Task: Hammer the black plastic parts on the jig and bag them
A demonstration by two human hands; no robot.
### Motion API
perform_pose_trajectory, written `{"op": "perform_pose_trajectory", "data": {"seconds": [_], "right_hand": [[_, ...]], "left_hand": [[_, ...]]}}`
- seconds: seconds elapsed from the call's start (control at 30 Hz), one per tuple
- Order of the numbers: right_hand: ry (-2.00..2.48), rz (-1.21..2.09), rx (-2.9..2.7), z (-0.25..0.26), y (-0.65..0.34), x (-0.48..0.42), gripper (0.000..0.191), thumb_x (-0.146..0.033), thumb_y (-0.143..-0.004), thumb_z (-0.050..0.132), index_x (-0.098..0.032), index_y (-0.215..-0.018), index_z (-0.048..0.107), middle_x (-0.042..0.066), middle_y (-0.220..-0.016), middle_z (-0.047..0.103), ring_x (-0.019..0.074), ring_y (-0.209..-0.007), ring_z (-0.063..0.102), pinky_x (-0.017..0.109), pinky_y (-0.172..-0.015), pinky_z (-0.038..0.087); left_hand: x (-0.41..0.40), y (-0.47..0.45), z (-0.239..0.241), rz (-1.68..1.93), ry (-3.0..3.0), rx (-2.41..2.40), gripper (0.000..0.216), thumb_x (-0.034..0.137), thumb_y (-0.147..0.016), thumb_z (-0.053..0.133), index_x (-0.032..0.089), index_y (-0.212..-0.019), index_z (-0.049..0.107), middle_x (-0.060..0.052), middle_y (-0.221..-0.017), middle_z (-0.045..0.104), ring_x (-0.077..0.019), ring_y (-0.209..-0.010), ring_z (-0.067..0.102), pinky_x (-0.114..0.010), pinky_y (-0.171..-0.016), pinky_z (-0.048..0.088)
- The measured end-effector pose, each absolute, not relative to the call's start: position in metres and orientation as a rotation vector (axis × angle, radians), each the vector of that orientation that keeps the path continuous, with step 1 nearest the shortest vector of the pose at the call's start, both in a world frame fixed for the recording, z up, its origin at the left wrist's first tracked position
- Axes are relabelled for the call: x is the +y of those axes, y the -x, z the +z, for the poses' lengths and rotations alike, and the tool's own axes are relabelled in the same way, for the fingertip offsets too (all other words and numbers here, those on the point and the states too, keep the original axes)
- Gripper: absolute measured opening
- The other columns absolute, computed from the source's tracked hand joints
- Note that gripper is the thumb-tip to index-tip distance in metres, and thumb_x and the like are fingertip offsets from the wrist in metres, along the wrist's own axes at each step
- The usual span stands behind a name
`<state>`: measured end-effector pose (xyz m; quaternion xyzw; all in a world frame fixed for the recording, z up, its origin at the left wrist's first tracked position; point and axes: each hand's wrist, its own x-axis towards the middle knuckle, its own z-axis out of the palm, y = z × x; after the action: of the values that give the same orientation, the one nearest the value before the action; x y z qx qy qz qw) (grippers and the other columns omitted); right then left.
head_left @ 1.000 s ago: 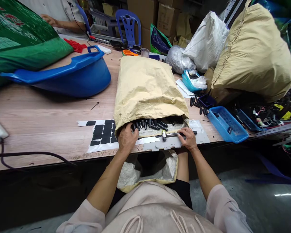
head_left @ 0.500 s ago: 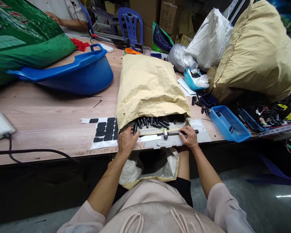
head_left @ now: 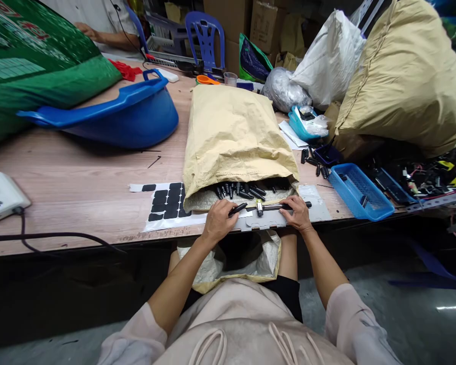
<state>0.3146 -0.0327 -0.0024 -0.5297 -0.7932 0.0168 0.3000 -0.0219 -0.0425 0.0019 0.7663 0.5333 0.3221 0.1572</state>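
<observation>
My left hand point(head_left: 219, 219) pinches a short black cylindrical piece point(head_left: 237, 208), which points right toward a small metallic block point(head_left: 259, 208). This block sits at the left end of a dark rod point(head_left: 273, 206) lying along the table edge. My right hand point(head_left: 296, 211) has its fingers closed on the rod's right part; the black tip pokes out beyond them. Right behind both hands, a yellow woven sack point(head_left: 239, 132) lies with its mouth toward me. Several similar black pieces point(head_left: 247, 191) show inside that mouth. Another open sack point(head_left: 231, 279) rests on my lap below the edge.
A blue basin point(head_left: 125, 116) stands at the left, near a sheet of black stickers point(head_left: 167, 202). On the right are a blue basket point(head_left: 359, 192) and loose black pieces point(head_left: 314, 161). Bulky sacks point(head_left: 406, 76) fill the back right. Another person's arm point(head_left: 114, 38) shows behind.
My left hand has moved right from the sack's mouth, carrying a black piece from there to near the metallic block. My right hand stays on the rod.
</observation>
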Motion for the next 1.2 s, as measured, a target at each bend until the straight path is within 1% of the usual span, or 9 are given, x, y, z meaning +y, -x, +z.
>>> {"op": "perform_pose_trajectory", "data": {"seconds": [0.1, 0.23, 0.43, 0.6, 0.73, 0.77, 0.83, 0.93, 1.2], "right_hand": [[1.409, 0.040, -2.105, -0.004, -0.314, -0.032, 0.018, -0.035, -0.092, 0.068, -0.025, -0.104, 0.075, 0.006, -0.101, 0.068, 0.0253, -0.097, 0.062, 0.041, -0.093, 0.051], [1.416, 0.043, -2.095, -0.005, -0.314, -0.031, 0.015, -0.036, -0.094, 0.067, -0.026, -0.102, 0.075, 0.006, -0.100, 0.069, 0.0247, -0.096, 0.062, 0.041, -0.093, 0.050], [1.434, -0.004, -2.130, -0.008, -0.316, -0.028, 0.016, -0.038, -0.097, 0.064, -0.025, -0.099, 0.073, 0.007, -0.098, 0.069, 0.0252, -0.096, 0.061, 0.040, -0.090, 0.049], [1.437, -0.016, -2.144, -0.002, -0.315, -0.033, 0.019, -0.039, -0.100, 0.060, -0.024, -0.098, 0.072, 0.007, -0.097, 0.070, 0.0248, -0.094, 0.061, 0.039, -0.088, 0.048], [1.503, -0.021, -2.067, 0.004, -0.297, -0.053, 0.023, -0.040, -0.104, 0.055, -0.024, -0.105, 0.071, 0.007, -0.103, 0.070, 0.0235, -0.095, 0.064, 0.036, -0.083, 0.048], [1.517, -0.021, -2.040, 0.004, -0.289, -0.060, 0.024, -0.041, -0.105, 0.053, -0.023, -0.106, 0.070, 0.007, -0.103, 0.071, 0.0224, -0.092, 0.065, 0.034, -0.081, 0.049], [1.542, -0.008, -1.979, 0.004, -0.273, -0.074, 0.027, -0.041, -0.107, 0.049, -0.023, -0.107, 0.069, 0.006, -0.101, 0.071, 0.0201, -0.089, 0.066, 0.031, -0.076, 0.049], [1.555, -0.032, -1.893, 0.004, -0.250, -0.089, 0.031, -0.041, -0.110, 0.045, -0.023, -0.104, 0.069, 0.006, -0.095, 0.072, 0.0189, -0.088, 0.067, 0.028, -0.073, 0.048], [1.630, -0.146, -1.864, 0.020, -0.227, -0.099, 0.031, -0.041, -0.110, 0.046, -0.022, -0.103, 0.070, 0.007, -0.095, 0.072, 0.0177, -0.085, 0.067, 0.027, -0.070, 0.045]], "left_hand": [[-0.030, 0.012, -0.001, 0.855, -2.214, 1.511, 0.015, 0.022, -0.086, 0.070, 0.022, -0.100, 0.074, -0.006, -0.095, 0.070, -0.0252, -0.095, 0.061, -0.039, -0.090, 0.049], [-0.021, 0.011, -0.007, 0.846, -2.174, 1.503, 0.016, 0.029, -0.086, 0.075, 0.024, -0.100, 0.077, -0.005, -0.096, 0.070, -0.0246, -0.095, 0.059, -0.039, -0.090, 0.048], [-0.019, 0.012, -0.013, 0.833, -2.136, 1.489, 0.019, 0.035, -0.087, 0.076, 0.025, -0.103, 0.078, -0.005, -0.094, 0.069, -0.0238, -0.095, 0.059, -0.038, -0.090, 0.048], [-0.018, 0.011, -0.010, 0.793, -2.123, 1.500, 0.019, 0.035, -0.088, 0.075, 0.025, -0.104, 0.079, -0.005, -0.096, 0.070, -0.0243, -0.097, 0.059, -0.038, -0.091, 0.047], [-0.019, 0.009, -0.006, 0.765, -2.099, 1.496, 0.021, 0.034, -0.089, 0.075, 0.026, -0.107, 0.080, -0.005, -0.099, 0.071, -0.0245, -0.099, 0.059, -0.039, -0.092, 0.046], [-0.019, 0.008, -0.005, 0.760, -2.092, 1.499, 0.022, 0.034, -0.089, 0.075, 0.026, -0.108, 0.080, -0.005, -0.099, 0.071, -0.0245, -0.100, 0.059, -0.039, -0.092, 0.046], [-0.019, 0.008, -0.004, 0.750, -2.081, 1.512, 0.022, 0.035, -0.089, 0.075, 0.027, -0.108, 0.081, -0.005, -0.099, 0.071, -0.0245, -0.099, 0.059, -0.039, -0.092, 0.046], [-0.019, 0.007, -0.005, 0.743, -2.068, 1.530, 0.021, 0.036, -0.089, 0.075, 0.029, -0.107, 0.082, -0.004, -0.097, 0.070, -0.0243, -0.098, 0.058, -0.039, -0.092, 0.046], [-0.018, 0.006, -0.005, 0.709, -2.053, 1.549, 0.022, 0.037, -0.089, 0.076, 0.030, -0.109, 0.083, -0.004, -0.098, 0.069, -0.0237, -0.099, 0.058, -0.039, -0.093, 0.046]]}}
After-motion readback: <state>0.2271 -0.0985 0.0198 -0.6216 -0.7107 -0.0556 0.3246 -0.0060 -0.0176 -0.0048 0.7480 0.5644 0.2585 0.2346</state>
